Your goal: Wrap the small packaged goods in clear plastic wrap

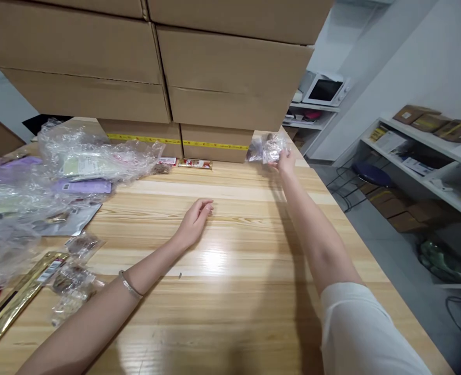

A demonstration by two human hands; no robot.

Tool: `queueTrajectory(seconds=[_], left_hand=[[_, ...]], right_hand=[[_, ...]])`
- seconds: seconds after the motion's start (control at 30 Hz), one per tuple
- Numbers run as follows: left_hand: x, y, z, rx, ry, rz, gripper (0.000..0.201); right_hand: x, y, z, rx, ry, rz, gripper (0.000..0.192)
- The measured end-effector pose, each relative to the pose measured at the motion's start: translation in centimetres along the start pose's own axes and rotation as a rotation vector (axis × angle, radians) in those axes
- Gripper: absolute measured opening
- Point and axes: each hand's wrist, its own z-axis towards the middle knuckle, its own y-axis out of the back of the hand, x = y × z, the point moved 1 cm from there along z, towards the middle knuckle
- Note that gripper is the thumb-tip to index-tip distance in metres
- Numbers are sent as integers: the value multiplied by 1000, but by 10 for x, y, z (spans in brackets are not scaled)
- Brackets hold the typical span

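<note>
My left hand (194, 221) rests on its side on the wooden table (230, 245), fingers loosely bent with a small gap to the thumb and nothing in them. A bracelet circles that wrist. At the table's far right corner, my right hand (285, 162) is closed on a small clear plastic packet (271, 148) with something brownish inside. Just left of it lies another small packet (254, 150), partly hidden. A gold wrapped bar (195, 164) lies against the foot of the cardboard boxes (218, 138), between my two hands.
Stacked cartons (234, 73) wall off the table's far side. Crumpled clear plastic bags (98, 151) pile up on the left, with a long gold packet (27, 291) and several small packets (72, 281) nearer me. Beyond the right edge stand shelves (429, 151) and a blue stool (373, 174).
</note>
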Motion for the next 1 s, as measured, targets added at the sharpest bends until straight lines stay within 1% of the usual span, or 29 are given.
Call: queueTrajectory(seconds=[0.07, 0.13, 0.2, 0.27, 0.33, 0.4, 0.43, 0.5, 0.53, 0.6, 0.63, 0.7, 0.77, 0.87, 0.93, 1.0], left_hand=[[1, -1, -1, 11, 5, 21, 36], [0, 0, -1, 13, -4, 73, 33], [-3, 6, 1, -16, -58, 195, 30], [-9, 21, 8, -124, -134, 393, 27], [-15, 44, 18, -279, -164, 629, 30], [-15, 72, 31, -380, -96, 833, 36], [-12, 87, 38, -418, -30, 892, 38], [-1, 112, 51, -455, 107, 939, 40], [7, 122, 56, -463, 173, 945, 41], [22, 135, 65, -452, 271, 952, 44], [29, 139, 68, -444, 297, 962, 47], [36, 142, 71, -433, 303, 990, 51], [34, 141, 73, -436, 261, 1018, 53], [15, 138, 72, -449, 213, 1027, 46], [-5, 137, 71, -472, 200, 1029, 40], [-29, 137, 68, -523, 138, 1013, 35]], right_hand=[[5, -26, 10, 22, -47, -87, 54], [8, -45, 12, 46, -89, -185, 52], [9, -54, 7, 65, -106, -269, 57], [8, -52, -6, 56, -109, -331, 68], [6, -43, -27, 34, -84, -374, 76], [4, -30, -60, 54, -1, -444, 78], [3, -24, -79, 101, 71, -510, 78], [1, -15, -119, 241, 192, -604, 78], [0, -11, -138, 309, 244, -626, 79], [1, -8, -171, 432, 343, -640, 78], [3, -8, -184, 480, 389, -635, 76], [9, -9, -201, 540, 459, -616, 73], [15, -11, -209, 555, 479, -599, 71], [21, -10, -209, 560, 460, -592, 69], [22, -9, -208, 572, 451, -586, 68], [21, -8, -207, 576, 452, -570, 66]])
